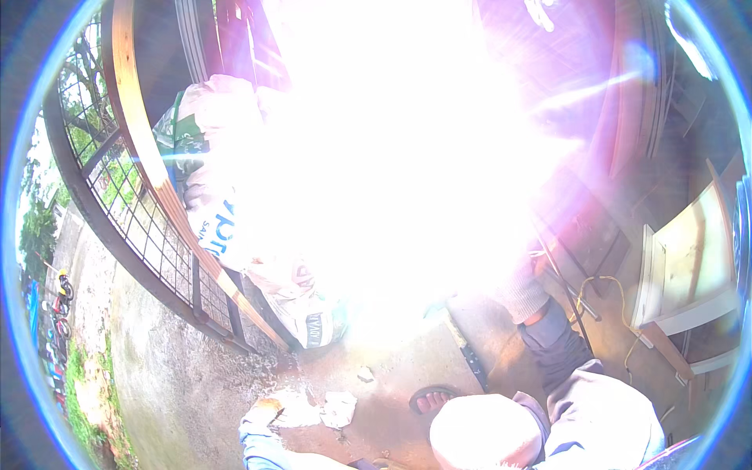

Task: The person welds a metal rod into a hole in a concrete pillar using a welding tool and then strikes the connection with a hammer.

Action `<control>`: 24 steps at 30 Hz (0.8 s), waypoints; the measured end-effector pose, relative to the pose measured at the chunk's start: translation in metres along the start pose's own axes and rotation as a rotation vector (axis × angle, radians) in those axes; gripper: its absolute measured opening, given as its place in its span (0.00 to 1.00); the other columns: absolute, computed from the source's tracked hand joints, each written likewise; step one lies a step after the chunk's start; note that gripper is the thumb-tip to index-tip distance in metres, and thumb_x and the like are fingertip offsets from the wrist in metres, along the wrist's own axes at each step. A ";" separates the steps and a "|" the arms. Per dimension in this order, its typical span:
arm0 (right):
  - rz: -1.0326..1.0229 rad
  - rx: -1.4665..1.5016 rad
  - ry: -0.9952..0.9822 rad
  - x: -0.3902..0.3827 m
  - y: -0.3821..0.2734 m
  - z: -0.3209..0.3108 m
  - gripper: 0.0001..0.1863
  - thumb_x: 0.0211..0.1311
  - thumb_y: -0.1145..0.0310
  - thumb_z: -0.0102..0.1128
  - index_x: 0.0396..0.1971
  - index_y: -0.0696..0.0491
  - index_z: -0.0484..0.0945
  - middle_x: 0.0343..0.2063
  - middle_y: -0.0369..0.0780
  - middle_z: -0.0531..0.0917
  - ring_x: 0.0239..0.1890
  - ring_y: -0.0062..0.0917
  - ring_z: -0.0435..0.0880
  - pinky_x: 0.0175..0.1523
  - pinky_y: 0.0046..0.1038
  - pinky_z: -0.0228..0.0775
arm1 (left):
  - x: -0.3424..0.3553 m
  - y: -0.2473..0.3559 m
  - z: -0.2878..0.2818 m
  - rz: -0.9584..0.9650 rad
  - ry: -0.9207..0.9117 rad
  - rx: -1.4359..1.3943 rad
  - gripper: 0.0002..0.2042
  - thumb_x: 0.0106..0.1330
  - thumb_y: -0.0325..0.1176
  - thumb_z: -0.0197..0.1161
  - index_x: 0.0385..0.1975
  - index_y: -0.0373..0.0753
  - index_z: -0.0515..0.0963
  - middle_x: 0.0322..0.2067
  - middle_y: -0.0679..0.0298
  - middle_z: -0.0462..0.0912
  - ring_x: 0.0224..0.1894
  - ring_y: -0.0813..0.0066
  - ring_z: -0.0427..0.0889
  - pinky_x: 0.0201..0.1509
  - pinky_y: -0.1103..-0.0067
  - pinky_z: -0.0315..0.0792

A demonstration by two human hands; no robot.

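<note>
An intense white glare fills the upper middle of the head view and hides whatever lies there. My right hand (pixel 517 294), in a grey knitted glove below a dark sleeve, reaches up into the glare beside thin rods or leads; its fingers are lost in the light. A dark flat bar (pixel 466 352) lies just left of it. What appears to be my left hand (pixel 266 410), small and unclear at the end of a light blue sleeve, is low on the left near crumpled white scraps (pixel 337 409). A sandalled foot (pixel 431 401) shows beside my pale knee (pixel 483 431).
White printed sacks (pixel 211 117) lean at left beside a long wooden strip (pixel 160 180) and metal mesh grille (pixel 110 172). Beyond are rough ground, plants and motorbikes (pixel 61 313). At right are a pale wooden frame (pixel 685 258), a board and yellow cable (pixel 627 313).
</note>
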State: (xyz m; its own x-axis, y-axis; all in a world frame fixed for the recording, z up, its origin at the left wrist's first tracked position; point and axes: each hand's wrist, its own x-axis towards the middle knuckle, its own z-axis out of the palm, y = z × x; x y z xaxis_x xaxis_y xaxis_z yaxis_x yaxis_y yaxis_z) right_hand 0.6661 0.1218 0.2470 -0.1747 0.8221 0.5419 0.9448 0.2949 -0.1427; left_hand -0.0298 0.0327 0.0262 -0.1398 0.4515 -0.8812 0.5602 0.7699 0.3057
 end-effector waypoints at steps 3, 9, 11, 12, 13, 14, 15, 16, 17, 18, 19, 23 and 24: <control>0.070 0.137 0.005 -0.007 0.004 -0.005 0.31 0.65 0.62 0.74 0.66 0.54 0.80 0.37 0.44 0.88 0.39 0.32 0.89 0.46 0.38 0.80 | 0.001 0.004 0.000 0.005 0.001 0.001 0.20 0.72 0.47 0.67 0.52 0.36 0.87 0.46 0.53 0.92 0.44 0.60 0.92 0.47 0.64 0.85; 0.161 0.247 0.053 0.001 -0.005 -0.022 0.27 0.62 0.65 0.75 0.62 0.49 0.83 0.30 0.43 0.87 0.30 0.39 0.90 0.35 0.38 0.82 | 0.011 0.003 -0.004 -0.040 -0.017 0.007 0.19 0.72 0.46 0.68 0.52 0.36 0.87 0.43 0.55 0.92 0.41 0.60 0.92 0.47 0.63 0.86; 0.152 0.223 0.050 0.006 -0.007 -0.020 0.28 0.61 0.65 0.75 0.63 0.48 0.82 0.32 0.44 0.87 0.33 0.39 0.91 0.37 0.38 0.83 | 0.014 0.000 -0.003 0.014 -0.027 -0.036 0.19 0.73 0.45 0.67 0.52 0.36 0.87 0.44 0.55 0.93 0.42 0.60 0.92 0.47 0.63 0.86; 0.149 0.210 0.045 0.008 -0.006 -0.019 0.29 0.61 0.65 0.75 0.64 0.48 0.82 0.33 0.44 0.88 0.34 0.39 0.91 0.38 0.38 0.84 | 0.015 -0.001 -0.003 0.032 -0.029 -0.049 0.19 0.74 0.45 0.67 0.52 0.36 0.87 0.44 0.55 0.93 0.42 0.60 0.92 0.47 0.63 0.86; 0.162 0.220 0.030 0.010 -0.006 -0.017 0.30 0.60 0.67 0.75 0.64 0.49 0.82 0.35 0.46 0.88 0.36 0.41 0.91 0.39 0.38 0.84 | 0.014 -0.002 -0.002 0.025 -0.014 -0.039 0.19 0.74 0.45 0.66 0.52 0.36 0.87 0.44 0.55 0.93 0.42 0.60 0.92 0.47 0.63 0.85; 0.173 0.227 0.016 0.010 -0.005 -0.016 0.30 0.59 0.69 0.76 0.64 0.50 0.82 0.38 0.48 0.88 0.38 0.43 0.91 0.41 0.39 0.84 | 0.014 -0.002 -0.002 0.021 0.001 -0.029 0.18 0.75 0.45 0.66 0.52 0.36 0.87 0.44 0.55 0.93 0.41 0.60 0.92 0.46 0.63 0.85; 0.196 0.233 -0.017 0.011 -0.004 -0.015 0.31 0.57 0.71 0.76 0.64 0.52 0.82 0.40 0.51 0.88 0.39 0.45 0.91 0.43 0.40 0.83 | 0.013 -0.003 -0.001 0.022 0.011 -0.012 0.18 0.75 0.45 0.65 0.52 0.36 0.87 0.44 0.54 0.92 0.41 0.60 0.92 0.46 0.63 0.85; 0.195 0.240 -0.019 0.011 -0.004 -0.014 0.31 0.57 0.71 0.75 0.64 0.52 0.82 0.40 0.51 0.88 0.40 0.45 0.91 0.44 0.40 0.84 | 0.011 -0.004 -0.001 0.007 0.011 -0.010 0.18 0.75 0.45 0.65 0.53 0.36 0.87 0.44 0.54 0.92 0.41 0.60 0.92 0.46 0.63 0.85; 0.208 0.244 -0.037 0.011 -0.003 -0.014 0.31 0.57 0.72 0.75 0.64 0.52 0.82 0.40 0.51 0.88 0.40 0.45 0.91 0.44 0.41 0.84 | 0.010 -0.004 -0.001 0.000 0.008 0.001 0.18 0.76 0.44 0.65 0.53 0.36 0.87 0.44 0.54 0.92 0.41 0.60 0.92 0.46 0.64 0.85; 0.220 0.248 -0.040 0.010 -0.003 -0.015 0.31 0.57 0.72 0.74 0.65 0.52 0.81 0.41 0.51 0.88 0.40 0.45 0.91 0.44 0.41 0.84 | 0.008 -0.004 -0.002 0.001 0.015 0.022 0.18 0.76 0.44 0.64 0.53 0.36 0.87 0.44 0.54 0.92 0.41 0.60 0.92 0.46 0.64 0.85; 0.211 0.257 -0.038 0.010 -0.003 -0.016 0.31 0.57 0.72 0.74 0.65 0.52 0.81 0.41 0.51 0.88 0.40 0.46 0.91 0.44 0.41 0.84 | 0.006 -0.004 -0.002 -0.009 0.006 0.010 0.18 0.76 0.44 0.64 0.53 0.36 0.87 0.44 0.54 0.92 0.41 0.60 0.92 0.46 0.64 0.85; 0.201 0.274 -0.024 0.012 -0.005 -0.017 0.31 0.58 0.73 0.74 0.65 0.53 0.81 0.41 0.52 0.89 0.41 0.47 0.91 0.43 0.42 0.84 | 0.003 -0.002 -0.001 -0.001 0.006 0.005 0.18 0.76 0.44 0.64 0.53 0.37 0.87 0.44 0.55 0.92 0.40 0.60 0.92 0.46 0.64 0.85; 0.225 0.263 -0.048 0.013 -0.004 -0.017 0.31 0.58 0.74 0.74 0.65 0.53 0.81 0.41 0.52 0.89 0.41 0.47 0.91 0.43 0.42 0.84 | 0.003 -0.001 -0.001 0.007 0.008 0.013 0.18 0.76 0.44 0.64 0.53 0.37 0.87 0.44 0.55 0.92 0.40 0.60 0.92 0.46 0.64 0.85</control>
State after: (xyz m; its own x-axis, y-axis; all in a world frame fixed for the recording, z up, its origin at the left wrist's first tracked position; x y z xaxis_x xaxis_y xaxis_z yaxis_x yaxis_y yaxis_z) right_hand 0.6645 0.1224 0.2686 0.0112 0.9011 0.4335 0.8588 0.2134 -0.4658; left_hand -0.0314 0.0337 0.0234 -0.1423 0.4604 -0.8762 0.5717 0.7609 0.3070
